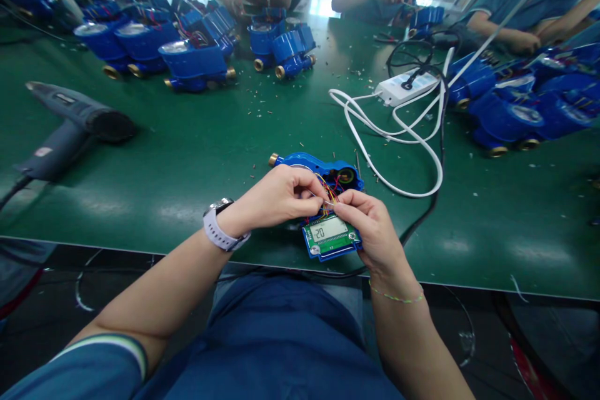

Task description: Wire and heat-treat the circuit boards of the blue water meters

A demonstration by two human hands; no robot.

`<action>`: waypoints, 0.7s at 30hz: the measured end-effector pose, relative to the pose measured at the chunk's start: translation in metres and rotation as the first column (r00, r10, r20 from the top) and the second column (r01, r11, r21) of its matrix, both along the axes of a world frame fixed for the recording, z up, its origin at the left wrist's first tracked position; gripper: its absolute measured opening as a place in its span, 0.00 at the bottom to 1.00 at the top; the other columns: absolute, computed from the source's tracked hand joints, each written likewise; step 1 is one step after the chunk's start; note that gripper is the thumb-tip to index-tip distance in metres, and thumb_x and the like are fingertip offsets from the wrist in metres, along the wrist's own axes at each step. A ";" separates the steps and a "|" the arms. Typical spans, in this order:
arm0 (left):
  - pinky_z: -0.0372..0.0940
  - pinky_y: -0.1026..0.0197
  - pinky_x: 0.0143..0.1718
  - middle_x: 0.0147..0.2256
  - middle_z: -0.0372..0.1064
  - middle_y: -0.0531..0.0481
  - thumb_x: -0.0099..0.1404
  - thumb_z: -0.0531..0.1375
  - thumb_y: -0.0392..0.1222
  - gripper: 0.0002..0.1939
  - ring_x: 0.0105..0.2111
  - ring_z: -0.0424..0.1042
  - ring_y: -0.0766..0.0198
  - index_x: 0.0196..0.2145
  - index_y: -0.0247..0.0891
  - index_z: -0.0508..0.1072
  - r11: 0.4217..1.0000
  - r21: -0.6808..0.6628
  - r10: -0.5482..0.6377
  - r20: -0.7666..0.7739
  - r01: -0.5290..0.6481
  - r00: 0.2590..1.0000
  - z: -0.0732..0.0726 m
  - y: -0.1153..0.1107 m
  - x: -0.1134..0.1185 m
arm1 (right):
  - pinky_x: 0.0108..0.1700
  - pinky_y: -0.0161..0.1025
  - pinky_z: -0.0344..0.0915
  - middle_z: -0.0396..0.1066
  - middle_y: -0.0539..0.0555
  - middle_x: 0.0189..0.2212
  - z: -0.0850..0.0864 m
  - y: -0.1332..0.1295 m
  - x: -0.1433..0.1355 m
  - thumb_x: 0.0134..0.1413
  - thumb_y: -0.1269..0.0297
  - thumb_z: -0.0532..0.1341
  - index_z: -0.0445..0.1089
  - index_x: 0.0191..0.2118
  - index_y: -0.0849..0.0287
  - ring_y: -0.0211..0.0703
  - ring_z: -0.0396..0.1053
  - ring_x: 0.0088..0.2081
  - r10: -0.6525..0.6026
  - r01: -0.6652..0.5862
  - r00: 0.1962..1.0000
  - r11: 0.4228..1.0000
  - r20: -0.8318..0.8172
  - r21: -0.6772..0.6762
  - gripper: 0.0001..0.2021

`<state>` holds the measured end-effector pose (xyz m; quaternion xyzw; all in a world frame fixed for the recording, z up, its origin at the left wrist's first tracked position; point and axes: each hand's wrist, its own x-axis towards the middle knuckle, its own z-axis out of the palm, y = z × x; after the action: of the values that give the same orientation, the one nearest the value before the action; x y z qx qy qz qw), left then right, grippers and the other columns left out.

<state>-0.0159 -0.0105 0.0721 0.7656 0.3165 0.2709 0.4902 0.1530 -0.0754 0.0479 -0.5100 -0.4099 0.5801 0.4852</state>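
A blue meter housing [312, 161] with a brass fitting lies open near the table's front edge, its coloured wires coming out of it. In front of it a green circuit board [328, 236] with a small display reading 20 sits in a blue frame. My left hand [281, 197] pinches thin wires above the board, thumb and forefinger together. Close against it, my right hand [372, 225] pinches the wires from the other side, with its palm beside the board's right edge. The exact wire ends between the fingertips are too small to make out.
On the green table [210, 137], a heat gun [70, 125] lies at left and a white power strip [405, 87] with looped cable at right. Several blue meters [197, 65] stand at the back left, others [510, 106] at right. People work across the table. Small metal bits are scattered about.
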 end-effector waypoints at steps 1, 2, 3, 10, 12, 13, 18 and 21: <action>0.52 0.69 0.21 0.21 0.67 0.55 0.54 0.58 0.33 0.07 0.20 0.58 0.72 0.26 0.33 0.77 1.000 -0.005 0.003 0.004 -0.003 1.000 0.000 -0.001 0.000 | 0.22 0.34 0.49 0.62 0.47 0.18 0.000 0.000 0.000 0.43 0.58 0.67 0.67 0.24 0.59 0.34 0.55 0.20 0.000 0.000 1.000 1.000 0.004 0.002 0.11; 0.52 0.69 0.21 0.21 0.67 0.55 0.54 0.59 0.34 0.06 0.20 0.58 0.73 0.26 0.33 0.77 1.000 -0.009 0.005 0.006 -0.005 1.000 0.000 -0.001 0.000 | 0.22 0.34 0.48 0.62 0.47 0.18 -0.001 -0.001 0.000 0.43 0.58 0.67 0.67 0.25 0.59 0.34 0.54 0.20 -0.001 0.001 1.000 1.000 0.008 0.004 0.11; 0.52 0.69 0.21 0.20 0.67 0.55 0.54 0.59 0.34 0.06 0.20 0.58 0.73 0.26 0.33 0.77 1.000 -0.011 0.007 0.006 -0.007 1.000 0.001 -0.001 0.000 | 0.22 0.34 0.48 0.62 0.47 0.18 -0.001 -0.001 0.000 0.43 0.58 0.67 0.67 0.25 0.59 0.34 0.54 0.20 -0.002 0.002 1.000 1.000 0.012 0.005 0.11; 0.50 0.68 0.21 0.19 0.64 0.56 0.54 0.60 0.35 0.06 0.20 0.56 0.73 0.26 0.33 0.77 0.999 -0.049 0.011 -0.011 -0.012 1.000 0.001 -0.003 0.000 | 0.23 0.34 0.50 0.63 0.48 0.20 -0.002 -0.002 0.001 0.44 0.57 0.66 0.67 0.26 0.59 0.35 0.55 0.21 -0.002 0.002 0.999 1.000 0.037 0.019 0.11; 0.49 0.68 0.20 0.19 0.64 0.57 0.54 0.60 0.35 0.06 0.20 0.55 0.73 0.26 0.33 0.77 0.998 -0.056 0.016 -0.005 -0.017 1.000 0.001 -0.004 0.000 | 0.23 0.34 0.50 0.63 0.48 0.20 -0.002 -0.003 0.001 0.44 0.58 0.67 0.67 0.26 0.59 0.35 0.55 0.22 -0.002 0.000 0.999 1.000 0.038 0.029 0.11; 0.49 0.68 0.20 0.19 0.63 0.57 0.54 0.60 0.36 0.06 0.20 0.55 0.73 0.25 0.33 0.77 0.998 -0.060 0.021 -0.003 -0.021 1.000 0.001 -0.005 0.000 | 0.23 0.34 0.50 0.63 0.47 0.20 -0.002 -0.003 0.001 0.44 0.58 0.67 0.67 0.26 0.59 0.35 0.55 0.22 -0.002 0.000 0.999 0.999 0.037 0.036 0.11; 0.49 0.68 0.20 0.18 0.62 0.56 0.54 0.61 0.38 0.07 0.20 0.54 0.72 0.25 0.32 0.77 0.996 -0.077 0.052 -0.003 -0.052 0.999 0.000 -0.007 0.000 | 0.24 0.34 0.49 0.63 0.47 0.20 -0.001 -0.004 0.001 0.45 0.59 0.66 0.67 0.25 0.59 0.34 0.54 0.22 -0.007 0.003 0.999 0.998 0.051 0.067 0.10; 0.49 0.68 0.21 0.18 0.61 0.56 0.54 0.62 0.38 0.07 0.21 0.54 0.72 0.24 0.32 0.76 0.995 -0.065 0.071 0.006 -0.070 0.997 -0.001 -0.009 0.002 | 0.25 0.34 0.50 0.63 0.47 0.21 0.000 -0.004 0.001 0.44 0.60 0.66 0.68 0.25 0.60 0.35 0.55 0.23 -0.012 0.005 0.997 0.997 0.077 0.083 0.10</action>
<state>-0.0143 -0.0193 0.0709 0.7366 0.3500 0.2807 0.5061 0.1537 -0.0791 0.0477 -0.5132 -0.4500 0.5403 0.4921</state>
